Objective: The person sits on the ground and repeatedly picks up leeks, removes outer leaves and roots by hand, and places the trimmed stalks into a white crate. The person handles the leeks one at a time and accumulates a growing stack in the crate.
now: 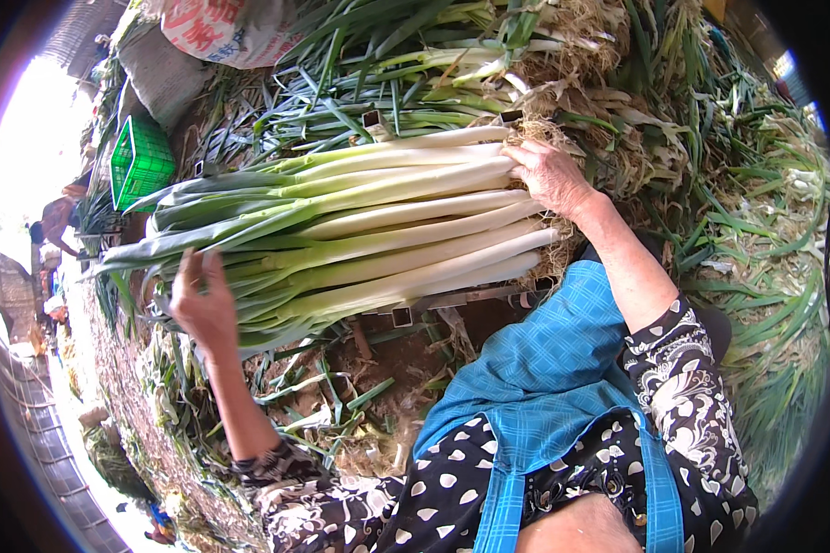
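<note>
Before me a thick row of large green onions [387, 214] lies across a low metal frame [402, 317]. Their white stalks and roots point right, and their green leaves spread left. My right hand [550, 176] grips the root end of an upper stalk between thumb and fingers. At the leafy end, my left hand [204, 304] is bent over the green leaves [180, 249], fingertips against them. Whether those fingers pinch a leaf I cannot tell. Trimmed-looking white stalks lie side by side, with fibrous roots [550, 252] showing at the lower right ends.
Behind the frame is a heap of unsorted green onions [443, 76] with dry roots. A green plastic crate [142, 162] and a printed white sack [228, 27] stand at upper left. Leaf scraps [768, 276] cover the ground on the right. Another person [59, 218] is at far left.
</note>
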`<state>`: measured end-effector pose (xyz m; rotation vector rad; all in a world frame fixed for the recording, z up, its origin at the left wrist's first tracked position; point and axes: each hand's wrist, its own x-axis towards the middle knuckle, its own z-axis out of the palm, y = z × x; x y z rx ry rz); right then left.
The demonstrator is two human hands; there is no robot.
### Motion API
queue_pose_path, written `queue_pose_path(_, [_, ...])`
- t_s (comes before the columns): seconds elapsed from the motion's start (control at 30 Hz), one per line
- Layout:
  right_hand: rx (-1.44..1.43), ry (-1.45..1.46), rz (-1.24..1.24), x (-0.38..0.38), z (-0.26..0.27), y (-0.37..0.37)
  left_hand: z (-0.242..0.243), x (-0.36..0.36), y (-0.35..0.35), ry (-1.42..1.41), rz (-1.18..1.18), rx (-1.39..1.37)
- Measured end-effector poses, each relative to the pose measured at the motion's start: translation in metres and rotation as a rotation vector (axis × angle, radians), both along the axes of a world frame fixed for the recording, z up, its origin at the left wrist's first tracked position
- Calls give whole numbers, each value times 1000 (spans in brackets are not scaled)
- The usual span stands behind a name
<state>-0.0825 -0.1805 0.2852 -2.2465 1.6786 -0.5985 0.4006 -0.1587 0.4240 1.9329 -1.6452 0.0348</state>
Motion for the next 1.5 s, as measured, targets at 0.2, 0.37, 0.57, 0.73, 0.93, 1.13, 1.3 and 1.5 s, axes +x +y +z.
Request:
queue_pose_path(0.2, [-30,7,9,1,1,3,-51,-80,5,-470,-703,9])
queue_pose_path(0.37, [-46,12,-14,2,2,4,-71,-77,11,-308,-704,-56])
queue_pose_path(0.57, [-56,42,-47,7,3,9,-80,-71,9,-278,-648,50])
queue_pose_path(0.73, [-314,22,-52,19,8,20,-81,-73,8,-348,-645,40])
queue_pose_path(0.93, [16,76,54,28,9,53,-83,-78,18,-309,-649,49])
queue_pose_path(1.13, [46,70,87,23,7,58,-90,-80,13,-400,-724,19])
queue_pose_path(1.3, [158,162,119,30,14,57,-93,-81,14,-455,-713,50])
queue_pose_path(1.5, [181,173,103,34,22,64,-95,-82,20,-473,-635,125])
